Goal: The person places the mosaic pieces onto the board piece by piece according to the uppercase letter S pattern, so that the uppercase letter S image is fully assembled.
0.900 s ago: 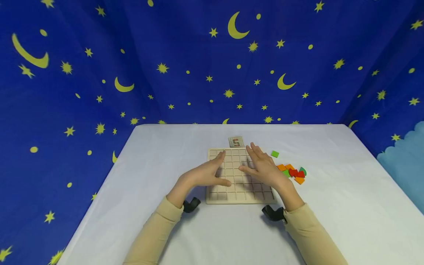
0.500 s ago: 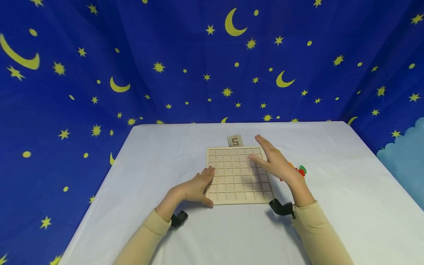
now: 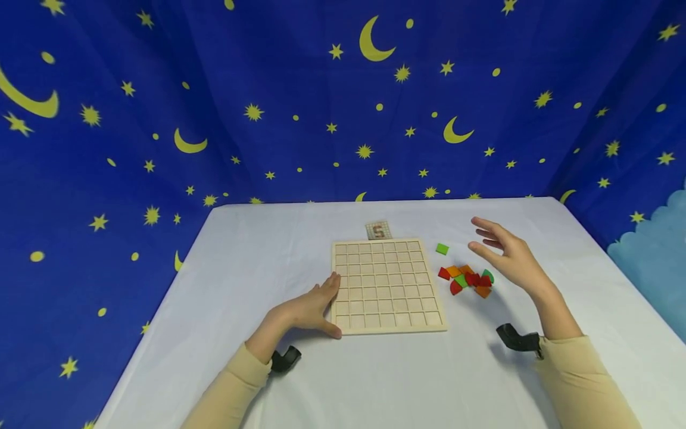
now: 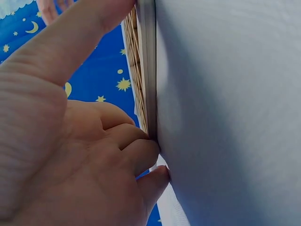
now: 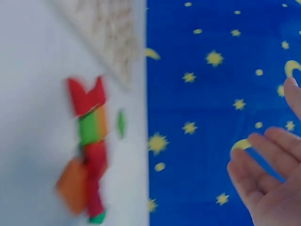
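A pale wooden grid board lies flat on the table, its squares bare. At its left edge rests my left hand, thumb near the front corner and fingers along the side. The left wrist view shows this hand touching the board's side. My right hand hovers over the table to the right, fingers loosely bent and holding nothing. Below and left of it lies a pile of red, orange and green flat pieces. In the right wrist view the pieces look blurred.
A small card with an S-like pattern lies behind the board. One light green square piece sits apart from the pile. Black wrist mounts stick out under both wrists. A blue star-patterned cloth hangs behind the white table.
My left hand has moved from above the board to its left edge. My right hand has swung right, away from the board and past the pieces, uncovering the pile.
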A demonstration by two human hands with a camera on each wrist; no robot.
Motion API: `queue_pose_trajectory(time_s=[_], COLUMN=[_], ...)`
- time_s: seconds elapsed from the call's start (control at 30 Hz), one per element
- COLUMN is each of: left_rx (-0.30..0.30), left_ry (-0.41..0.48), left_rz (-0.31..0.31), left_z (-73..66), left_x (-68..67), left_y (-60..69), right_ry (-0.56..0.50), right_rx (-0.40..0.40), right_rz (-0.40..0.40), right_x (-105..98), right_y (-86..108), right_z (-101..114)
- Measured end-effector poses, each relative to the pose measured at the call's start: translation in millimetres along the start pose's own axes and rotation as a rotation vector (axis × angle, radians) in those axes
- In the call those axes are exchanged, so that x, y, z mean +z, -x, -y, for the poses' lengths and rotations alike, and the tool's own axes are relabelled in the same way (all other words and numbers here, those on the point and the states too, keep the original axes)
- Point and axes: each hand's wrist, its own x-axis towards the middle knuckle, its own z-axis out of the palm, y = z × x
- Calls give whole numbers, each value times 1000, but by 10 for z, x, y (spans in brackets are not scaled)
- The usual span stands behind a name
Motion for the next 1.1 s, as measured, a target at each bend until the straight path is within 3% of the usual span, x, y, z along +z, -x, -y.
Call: queue_pose_trajectory(time_s=[0.2,0.33,0.6,0.77,0.93,1.1], left_rx=[5,14,22,12,9,13], left_ry=[-10,-2,-3,-8,-10,-8], left_rz=[-8,-8,-8,-4,1,5], left_z=[13,11,-6,-1,-1,-11], left_x=[-11,-12,-11,-3,1,-5], left_y=[5,9,16,9,2,1], right_ry=[-107,-140,-70,23,67,122], right_rx=[25,55,91,58,14,-37], right_rz=[106,113,148,186,151,64], right_x=[54,136,229,279,318,365], right_y=[118,176,262,258,273,275], right_z=[-293,-469,-644,-703,-726,-748])
